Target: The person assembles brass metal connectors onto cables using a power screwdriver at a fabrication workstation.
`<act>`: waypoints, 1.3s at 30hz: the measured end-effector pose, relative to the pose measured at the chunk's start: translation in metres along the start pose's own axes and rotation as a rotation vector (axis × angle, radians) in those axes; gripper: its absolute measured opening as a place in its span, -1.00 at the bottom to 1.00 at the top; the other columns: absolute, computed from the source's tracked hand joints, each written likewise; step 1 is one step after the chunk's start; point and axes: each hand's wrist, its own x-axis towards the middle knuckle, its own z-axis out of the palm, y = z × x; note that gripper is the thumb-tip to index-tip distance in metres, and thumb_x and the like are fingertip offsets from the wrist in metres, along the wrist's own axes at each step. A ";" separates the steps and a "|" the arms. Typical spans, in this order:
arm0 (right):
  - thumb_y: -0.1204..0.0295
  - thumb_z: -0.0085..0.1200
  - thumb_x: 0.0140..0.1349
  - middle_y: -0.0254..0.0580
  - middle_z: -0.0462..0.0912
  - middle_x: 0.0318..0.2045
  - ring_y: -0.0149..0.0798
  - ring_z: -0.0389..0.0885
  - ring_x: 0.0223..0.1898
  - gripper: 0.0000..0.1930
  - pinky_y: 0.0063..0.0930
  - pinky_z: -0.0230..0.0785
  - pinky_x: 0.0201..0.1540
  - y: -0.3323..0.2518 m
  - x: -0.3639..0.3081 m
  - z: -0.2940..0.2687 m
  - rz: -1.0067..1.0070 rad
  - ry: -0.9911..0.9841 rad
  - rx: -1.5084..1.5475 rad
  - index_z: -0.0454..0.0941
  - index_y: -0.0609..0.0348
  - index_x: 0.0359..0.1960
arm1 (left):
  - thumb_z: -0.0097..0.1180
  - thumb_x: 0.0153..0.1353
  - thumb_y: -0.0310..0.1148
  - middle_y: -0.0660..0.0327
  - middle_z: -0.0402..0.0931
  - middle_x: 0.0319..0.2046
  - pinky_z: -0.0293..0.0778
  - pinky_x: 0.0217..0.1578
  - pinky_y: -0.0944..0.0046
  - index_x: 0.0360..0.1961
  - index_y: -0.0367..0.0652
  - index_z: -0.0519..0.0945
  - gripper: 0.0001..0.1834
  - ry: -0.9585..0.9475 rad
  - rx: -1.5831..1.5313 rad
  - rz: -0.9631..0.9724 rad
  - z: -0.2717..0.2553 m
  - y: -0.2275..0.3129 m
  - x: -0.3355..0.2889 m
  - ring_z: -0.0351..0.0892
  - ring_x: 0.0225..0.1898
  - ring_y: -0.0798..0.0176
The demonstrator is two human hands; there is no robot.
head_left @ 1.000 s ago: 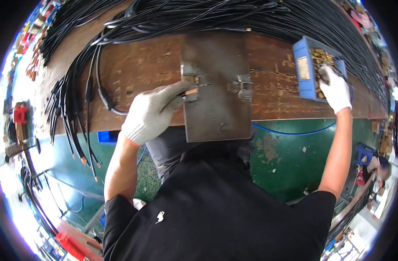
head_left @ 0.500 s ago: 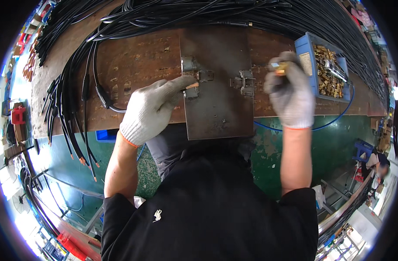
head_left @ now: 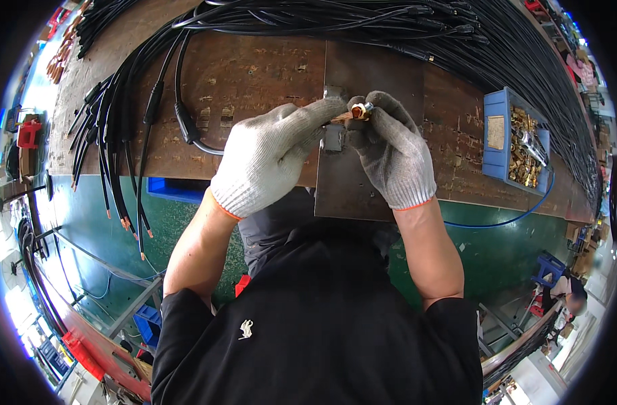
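Note:
My left hand (head_left: 271, 152), in a whitish knit glove, is closed around the end of a black cable. Bare copper (head_left: 342, 117) shows at its fingertips; the rest of that end is hidden inside the glove. The cable (head_left: 185, 123) passes under the hand from the left. Opposite it, my gloved right hand (head_left: 395, 145) pinches a small brass terminal (head_left: 359, 111) between thumb and fingers, right against the copper. Whether the copper sits inside the terminal I cannot tell. Both hands are over a dark metal plate (head_left: 349, 185), whose small welded bracket (head_left: 332, 138) is partly covered.
A blue bin (head_left: 496, 138) of brass terminals stands at the right, with a metal tool (head_left: 532, 145) lying on top and a blue hose (head_left: 487, 224) curving below. Bundled black cables (head_left: 308, 20) fill the back; copper-tipped ends (head_left: 109, 196) hang over the left edge. Another person (head_left: 573, 297) is far right.
My right hand has come left from beside the bin, bringing the brass terminal to the copper end. The left hand still holds the cable; the whole view has shifted.

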 end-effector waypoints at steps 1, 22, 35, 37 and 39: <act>0.57 0.11 0.54 0.06 0.81 0.01 -0.07 0.86 -0.08 -0.76 -0.25 0.81 0.01 0.001 0.000 0.001 -0.001 0.001 0.000 0.69 0.27 0.15 | 0.19 0.48 -0.55 0.05 0.70 -0.26 0.65 -0.19 0.20 0.30 -0.13 0.71 -0.60 0.001 0.007 -0.004 -0.001 0.001 0.001 0.77 -0.29 0.14; 0.61 0.24 0.46 -0.13 0.83 -0.06 -0.35 0.80 -0.05 -0.79 -0.49 0.68 0.10 -0.012 -0.004 0.014 -0.174 0.090 -0.668 0.74 0.33 0.08 | 0.27 0.31 -0.51 0.06 0.74 -0.24 0.70 -0.23 0.10 0.28 -0.05 0.70 -0.50 -0.085 0.254 0.025 0.007 -0.001 0.002 0.82 -0.27 -0.04; 0.59 0.37 0.34 -0.16 0.85 -0.09 -0.29 0.83 -0.10 -0.80 -0.46 0.69 -0.04 -0.005 0.015 0.007 -0.465 -0.156 -1.466 0.82 0.15 -0.03 | 0.30 0.40 -0.35 0.06 0.74 -0.25 0.70 -0.24 0.06 0.01 -0.11 0.78 -0.78 -0.033 0.280 0.083 0.008 -0.022 0.012 0.81 -0.26 -0.06; 0.57 0.43 0.23 -0.13 0.83 -0.13 -0.13 0.82 -0.11 -0.77 -0.35 0.70 -0.04 -0.005 0.019 0.008 -0.564 -0.124 -1.589 0.84 0.07 -0.08 | 0.29 0.40 -0.34 0.07 0.73 -0.24 0.70 -0.23 0.05 0.01 -0.10 0.78 -0.78 -0.027 0.314 0.078 0.010 -0.028 0.015 0.81 -0.26 -0.06; 0.54 0.44 0.21 -0.13 0.83 -0.13 -0.09 0.81 -0.10 -0.78 -0.29 0.69 -0.02 -0.005 0.026 0.008 -0.644 -0.126 -1.695 0.84 0.05 -0.10 | 0.28 0.40 -0.33 0.08 0.73 -0.23 0.70 -0.23 0.05 0.01 -0.08 0.78 -0.78 -0.021 0.349 0.071 0.011 -0.033 0.019 0.81 -0.25 -0.06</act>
